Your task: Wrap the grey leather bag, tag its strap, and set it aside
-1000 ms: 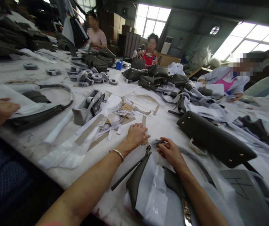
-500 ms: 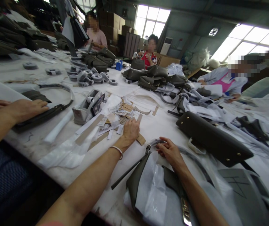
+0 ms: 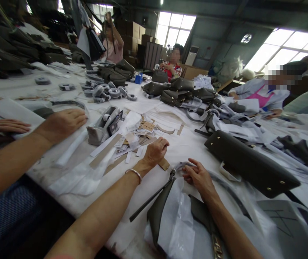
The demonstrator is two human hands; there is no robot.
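My left hand (image 3: 156, 151), a silver bangle on its wrist, rests on the white table with fingers curled in beside the heap of paper and card strips (image 3: 137, 133). What it pinches is hidden. A brown card strip (image 3: 164, 164) lies just under it. My right hand (image 3: 199, 177) is closed on the paper-wrapped strap end (image 3: 180, 166) of a dark olive bag (image 3: 158, 212). That bag lies in front of me, partly covered by a white plastic sheet (image 3: 177, 219).
A grey tape dispenser (image 3: 105, 124) stands left of the strip heap. A co-worker's two hands (image 3: 60, 124) press on white sheets at the left. Another olive bag (image 3: 251, 163) lies to the right. Tape rolls (image 3: 108, 91), more bags and three people fill the far side.
My left hand reached out to the strip heap, then drew back with fingers curled. The co-worker's hand slid right across the sheets. My right hand stayed on the strap.
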